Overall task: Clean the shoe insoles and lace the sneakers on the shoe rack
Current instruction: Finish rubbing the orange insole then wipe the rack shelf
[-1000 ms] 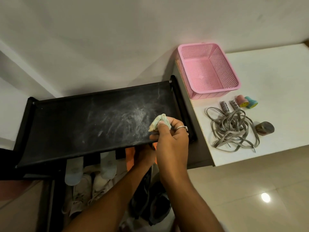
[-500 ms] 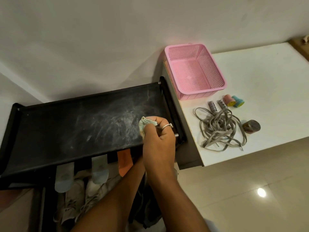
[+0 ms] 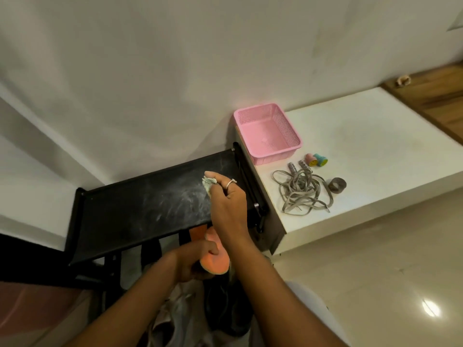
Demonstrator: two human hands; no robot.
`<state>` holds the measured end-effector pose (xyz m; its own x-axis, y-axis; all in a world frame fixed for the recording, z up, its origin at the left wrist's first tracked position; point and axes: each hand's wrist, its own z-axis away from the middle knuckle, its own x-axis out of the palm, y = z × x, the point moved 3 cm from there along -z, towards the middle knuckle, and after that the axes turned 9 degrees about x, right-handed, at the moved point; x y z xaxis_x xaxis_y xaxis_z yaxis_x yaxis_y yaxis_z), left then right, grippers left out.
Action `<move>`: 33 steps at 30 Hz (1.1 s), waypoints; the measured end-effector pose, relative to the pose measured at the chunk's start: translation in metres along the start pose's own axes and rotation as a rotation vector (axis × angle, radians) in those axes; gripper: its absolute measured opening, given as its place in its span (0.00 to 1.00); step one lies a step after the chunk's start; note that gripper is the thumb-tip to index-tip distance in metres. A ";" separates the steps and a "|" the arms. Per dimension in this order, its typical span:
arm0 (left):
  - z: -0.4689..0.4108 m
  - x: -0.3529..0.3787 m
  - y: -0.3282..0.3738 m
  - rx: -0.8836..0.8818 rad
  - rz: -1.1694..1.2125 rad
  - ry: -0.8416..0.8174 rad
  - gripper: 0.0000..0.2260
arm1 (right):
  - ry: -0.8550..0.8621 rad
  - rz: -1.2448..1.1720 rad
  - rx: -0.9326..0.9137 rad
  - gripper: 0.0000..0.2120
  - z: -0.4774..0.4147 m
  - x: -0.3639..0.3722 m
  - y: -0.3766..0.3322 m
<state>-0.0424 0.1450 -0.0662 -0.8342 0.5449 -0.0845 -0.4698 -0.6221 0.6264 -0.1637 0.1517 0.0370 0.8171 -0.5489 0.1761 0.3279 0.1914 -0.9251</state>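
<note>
Insole (image 3: 215, 262) is gripped by left hand (image 3: 191, 262); right hand (image 3: 226, 205) pinches cloth (image 3: 207, 185) above rack (image 3: 140, 214)

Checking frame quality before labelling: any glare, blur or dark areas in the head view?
Head view: one glare spot on the glossy floor; head view: shoes under the shoe rack dark and smeared; head view: laces on the white counter sharp.

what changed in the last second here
The left hand has drawn an orange insole out from under the black shelf and grips it, nearer the person. The right hand still pinches the cloth over the shelf's right end. The pink basket and grey laces lie as before.
</note>
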 end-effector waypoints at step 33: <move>0.482 -0.003 0.032 0.947 0.838 -0.184 0.23 | -0.389 0.754 -0.837 0.15 0.361 0.025 -0.216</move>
<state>0.0842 0.3950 0.3277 -0.6864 0.2991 0.6629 0.6299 -0.2110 0.7474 -0.0434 0.3900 0.3629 0.8071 -0.2148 -0.5500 -0.5904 -0.3098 -0.7453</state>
